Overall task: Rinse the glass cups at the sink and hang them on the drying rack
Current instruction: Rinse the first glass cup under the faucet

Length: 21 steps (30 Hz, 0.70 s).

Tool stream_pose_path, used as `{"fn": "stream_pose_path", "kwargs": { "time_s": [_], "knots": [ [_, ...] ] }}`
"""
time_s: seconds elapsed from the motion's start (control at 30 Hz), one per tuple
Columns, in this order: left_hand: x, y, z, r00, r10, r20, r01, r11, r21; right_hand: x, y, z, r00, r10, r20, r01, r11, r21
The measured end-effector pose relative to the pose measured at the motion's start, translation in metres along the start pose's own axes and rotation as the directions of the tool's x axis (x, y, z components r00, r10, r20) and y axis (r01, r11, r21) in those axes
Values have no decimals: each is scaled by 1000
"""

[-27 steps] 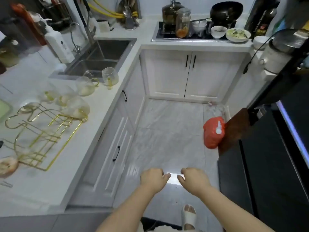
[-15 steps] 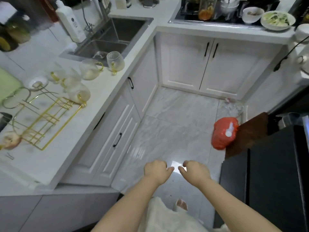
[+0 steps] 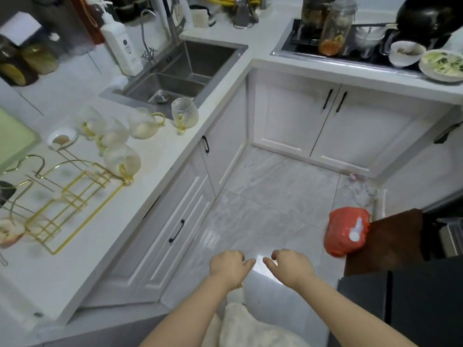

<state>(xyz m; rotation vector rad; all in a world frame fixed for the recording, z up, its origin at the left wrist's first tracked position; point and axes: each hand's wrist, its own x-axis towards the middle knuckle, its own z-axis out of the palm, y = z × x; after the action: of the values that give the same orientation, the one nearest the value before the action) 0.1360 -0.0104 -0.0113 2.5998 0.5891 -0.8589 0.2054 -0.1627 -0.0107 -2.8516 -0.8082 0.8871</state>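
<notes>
1. Left hand (image 3: 229, 265) and right hand (image 3: 290, 265): held side by side over the floor (image 3: 263, 216), apart from each other, fingers loosely curled, nothing in either.
2. Glass cups (image 3: 120, 139): five with gold handles, on the white tabletop (image 3: 82, 259) between the sink (image 3: 175, 78) and the drying rack (image 3: 62, 196). One cup (image 3: 185, 113) stands at the sink's near rim; another (image 3: 122, 160) touches the rack's corner.
3. Drying rack: gold wire, resting on the tabletop, no cup hung on it.
4. White pump bottle (image 3: 121, 46): beside the faucet, with a round dark label whose writing is too small to read.
5. Compared with half a second earlier: the camera has tilted up, bringing the stove (image 3: 325, 50) and jar (image 3: 337, 26) back into view; both hands remain empty and close together.
6. Open room: the floor lies bare between the cabinets (image 3: 175, 221); a red bag (image 3: 345, 231) hangs at the right. The tabletop edge runs diagonally to the left of the hands.
</notes>
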Motion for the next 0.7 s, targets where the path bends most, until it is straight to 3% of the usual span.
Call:
{"fn": "stream_pose_path", "kwargs": {
  "time_s": [0.33, 0.7],
  "knots": [
    [74, -33, -60, 1000, -4, -27, 2, 997, -71, 91, -23, -48, 1000, -4, 5, 4, 1000, 11],
    [140, -25, -110, 990, -143, -15, 138, 974, -182, 192, -22, -108, 985, -161, 64, 163, 986, -31]
  ]
}}
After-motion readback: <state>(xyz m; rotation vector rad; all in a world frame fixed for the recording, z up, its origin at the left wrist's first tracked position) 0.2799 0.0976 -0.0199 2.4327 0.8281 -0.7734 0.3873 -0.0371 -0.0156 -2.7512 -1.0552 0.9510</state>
